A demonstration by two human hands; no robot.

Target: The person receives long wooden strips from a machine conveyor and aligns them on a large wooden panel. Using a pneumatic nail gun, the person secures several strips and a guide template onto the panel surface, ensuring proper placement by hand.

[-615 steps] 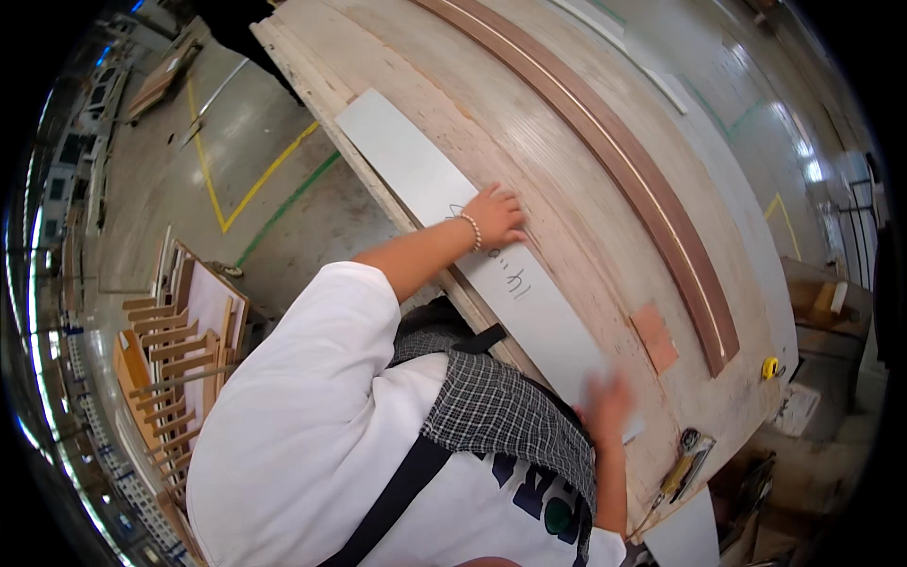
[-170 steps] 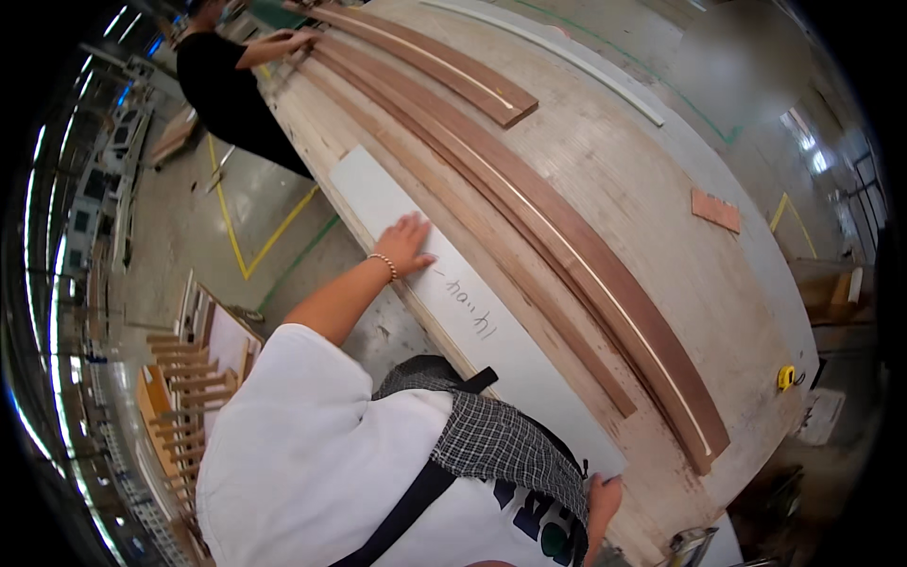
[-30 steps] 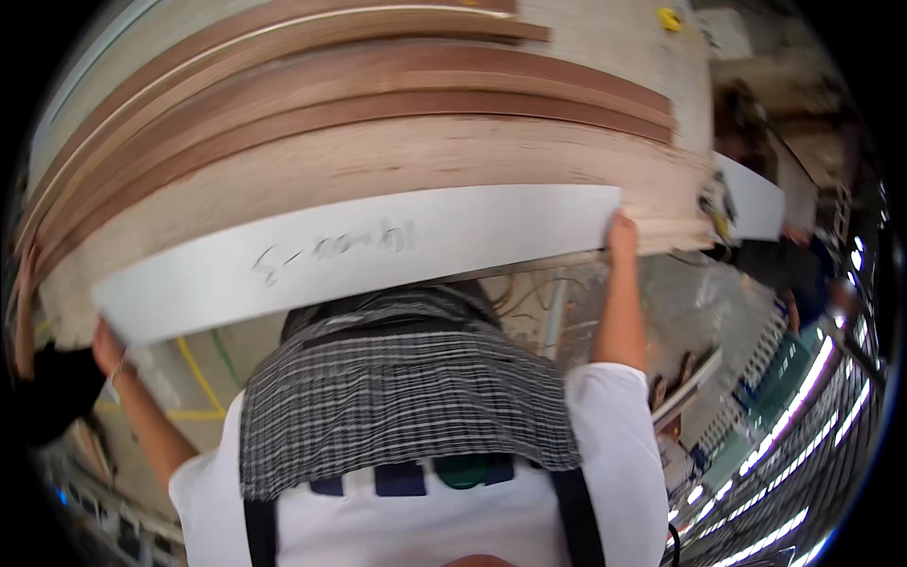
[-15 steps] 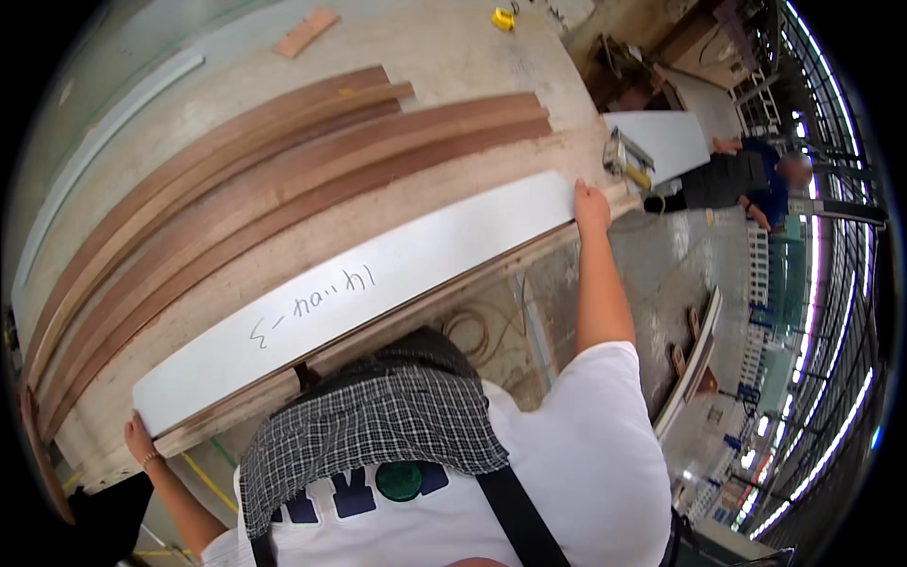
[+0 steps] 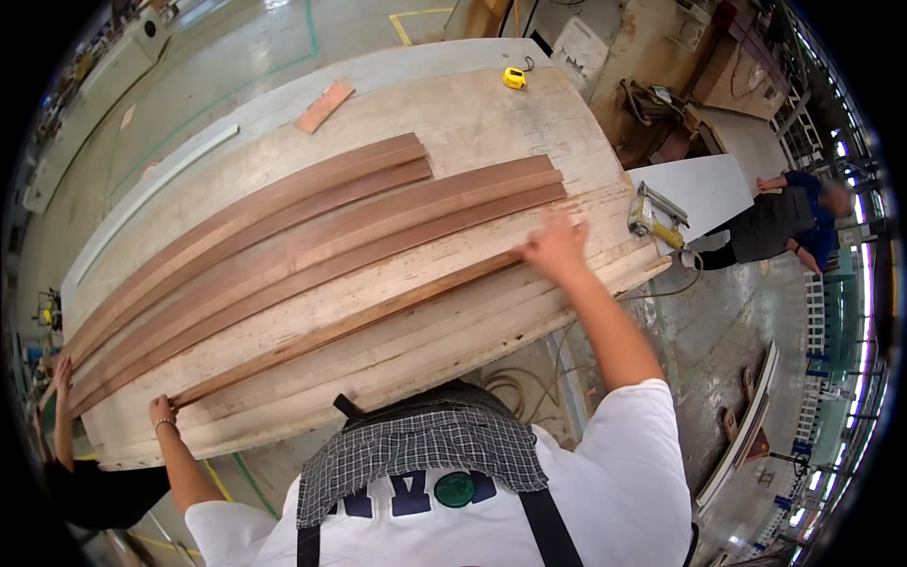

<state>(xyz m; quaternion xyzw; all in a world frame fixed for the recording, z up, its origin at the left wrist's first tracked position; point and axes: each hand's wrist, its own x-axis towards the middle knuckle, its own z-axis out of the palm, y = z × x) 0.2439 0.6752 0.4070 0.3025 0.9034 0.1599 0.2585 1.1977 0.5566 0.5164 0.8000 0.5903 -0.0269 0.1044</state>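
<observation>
A long, narrow brown wooden strip (image 5: 350,326) lies slantwise across the near part of the workbench. My left hand (image 5: 162,411), with a bracelet at its wrist, is closed around the strip's left end. At the right end is my right hand (image 5: 556,248), blurred, its fingers spread; one fingertip is at or near the strip's tip. Whether the strip is the upturned edge of the white panel, I cannot tell. Beyond it lie long brown boards, a nearer pair (image 5: 378,222) and a farther pair (image 5: 274,208).
Another person's hand (image 5: 62,376) is at the boards' left ends. A nail gun (image 5: 657,217) with a hose lies on the workbench's (image 5: 453,99) right corner. Farther back are a yellow tape measure (image 5: 514,78), a wood scrap (image 5: 324,107) and a pale strip (image 5: 156,200). A co-worker (image 5: 784,222) stands beside a white panel (image 5: 699,189).
The marked white panel's face has gone from view, and a brown strip shows there. My right hand has left its grip and spread its fingers. Another person's hand has appeared at left.
</observation>
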